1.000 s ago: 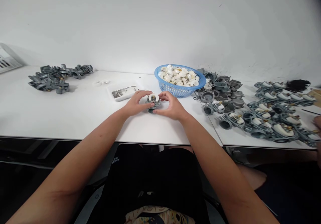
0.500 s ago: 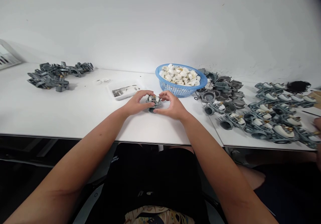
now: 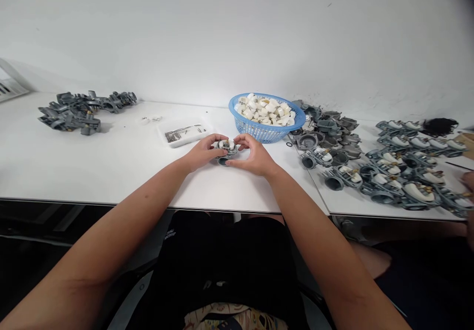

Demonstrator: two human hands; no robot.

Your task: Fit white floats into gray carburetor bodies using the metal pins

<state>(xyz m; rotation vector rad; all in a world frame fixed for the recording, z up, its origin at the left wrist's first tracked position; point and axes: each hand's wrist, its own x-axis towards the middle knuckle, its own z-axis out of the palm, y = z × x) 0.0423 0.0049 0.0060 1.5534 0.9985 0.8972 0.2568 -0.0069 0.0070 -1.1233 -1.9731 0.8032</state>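
A grey metal carburetor body point(image 3: 223, 161) with a white float point(image 3: 227, 145) on its top sits on the white table in front of me. My left hand point(image 3: 202, 153) grips it from the left, thumb lying across the float area. From the right, my right hand point(image 3: 255, 156) holds the same body, its thumb low by the round bore and its fingers curled at the far side. Just beyond my left hand lies a white tray point(image 3: 174, 142) with small metal pins. Past my right hand stands a blue basket point(image 3: 255, 131) heaped with white floats point(image 3: 264, 110).
Several grey carburetor bodies point(image 3: 74, 110) lie piled at the far left. On the right are more bare bodies point(image 3: 329, 128) and rows of bodies with floats point(image 3: 387, 179). A black ring point(image 3: 289, 144) lies beside the basket. Another person's hand point(image 3: 468, 179) shows at the right edge.
Both hands stay around the carburetor body with almost the same grip. The left thumb and the body have shifted very slightly; the view has moved a little.
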